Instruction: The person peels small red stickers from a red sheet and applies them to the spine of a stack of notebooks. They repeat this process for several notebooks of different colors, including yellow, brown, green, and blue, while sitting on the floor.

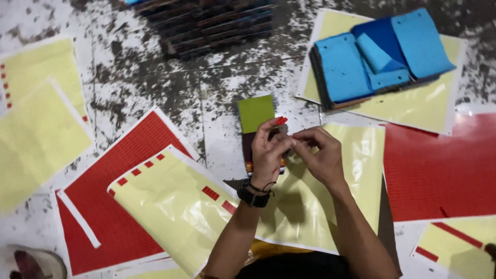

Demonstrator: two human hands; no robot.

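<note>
Right over the green card [256,112], the left hand [267,155] pinches a small red sticker [281,120] in its fingertips. Just beside it, the right hand [321,154] has its fingers bent, touching the left hand. Below the green card lie yellow sheets [170,206]; above it, to the right, sit blue pads [380,51].

Small red rectangular label [280,120] pinched at left hand [267,152] fingertips. Red label sheets [103,206] left and right [439,165]; a few red labels remain on yellow backing sheet [170,206].
</note>
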